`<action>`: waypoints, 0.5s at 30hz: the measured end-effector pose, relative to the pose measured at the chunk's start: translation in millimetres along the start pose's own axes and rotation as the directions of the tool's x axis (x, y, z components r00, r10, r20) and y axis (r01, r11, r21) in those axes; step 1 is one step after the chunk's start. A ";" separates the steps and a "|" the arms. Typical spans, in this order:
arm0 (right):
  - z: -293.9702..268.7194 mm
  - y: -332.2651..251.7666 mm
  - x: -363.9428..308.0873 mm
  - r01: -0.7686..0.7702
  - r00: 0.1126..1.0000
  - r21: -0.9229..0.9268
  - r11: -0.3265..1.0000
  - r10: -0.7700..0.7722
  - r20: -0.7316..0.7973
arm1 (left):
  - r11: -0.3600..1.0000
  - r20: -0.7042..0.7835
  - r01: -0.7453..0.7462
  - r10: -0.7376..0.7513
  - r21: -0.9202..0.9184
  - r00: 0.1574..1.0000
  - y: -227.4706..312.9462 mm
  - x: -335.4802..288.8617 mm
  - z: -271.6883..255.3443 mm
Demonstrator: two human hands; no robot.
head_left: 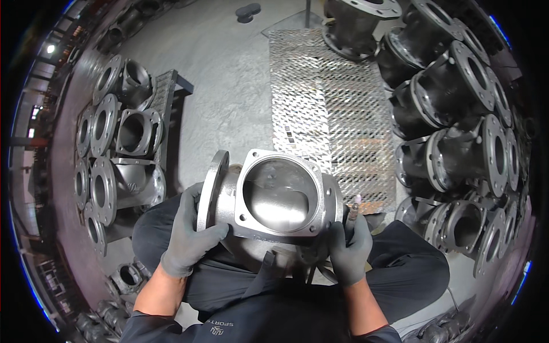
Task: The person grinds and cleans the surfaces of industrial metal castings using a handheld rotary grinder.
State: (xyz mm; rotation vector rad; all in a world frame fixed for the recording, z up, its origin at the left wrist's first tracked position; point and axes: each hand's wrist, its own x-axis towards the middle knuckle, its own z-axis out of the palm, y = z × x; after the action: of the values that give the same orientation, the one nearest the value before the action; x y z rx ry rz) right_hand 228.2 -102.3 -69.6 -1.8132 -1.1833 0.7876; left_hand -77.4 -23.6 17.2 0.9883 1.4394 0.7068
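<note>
A grey cast-metal valve body (pixel 227 194) is propped in front of me above my lap, its large round opening with a square bolted rim facing up. My gloved left hand (pixel 191 237) grips the round flange at its left end, thumb along the near side. At the right end, my gloved right hand (pixel 350 254) is closed around a slim tool (pixel 353 212) with a pinkish tip, which looks like a small grinder. The thumb of that hand lies against the casting. Most of the tool's body is hidden by my fingers.
Flanged castings (pixel 134 183) crowd a low metal bench (pixel 166 103) on the left. Stacked valve bodies (pixel 457 86) rise along the right. Ahead lies a textured metal plate (pixel 300 86) on the concrete floor, with one upright casting (pixel 354 28) at its far end.
</note>
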 end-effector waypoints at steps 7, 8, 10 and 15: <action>15.1 -9.7 24.1 -0.001 0.999 -0.014 1.000 0.002 0.042 | 1.000 -0.078 0.018 -0.019 -0.007 0.997 -8.0 3.5 -4.9; 17.4 -16.9 27.6 -0.096 0.994 0.121 0.988 0.090 0.056 | 0.999 -0.094 0.018 -0.021 -0.027 0.995 -8.6 3.4 -4.3; 19.3 -29.2 33.6 -0.237 0.971 0.289 0.928 0.218 0.098 | 0.999 -0.109 0.019 -0.023 -0.041 0.994 -11.8 3.0 -5.5; 19.6 -23.3 36.2 -0.153 0.986 0.172 0.973 0.138 0.094 | 1.000 -0.138 -0.017 0.014 -0.022 0.990 -14.6 4.8 -3.8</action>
State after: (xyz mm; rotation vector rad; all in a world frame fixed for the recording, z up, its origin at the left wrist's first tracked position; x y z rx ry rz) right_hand 215.3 -57.7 -60.9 -1.7466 -1.0032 1.0275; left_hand -83.3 -25.5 2.7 0.9491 1.5414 0.8143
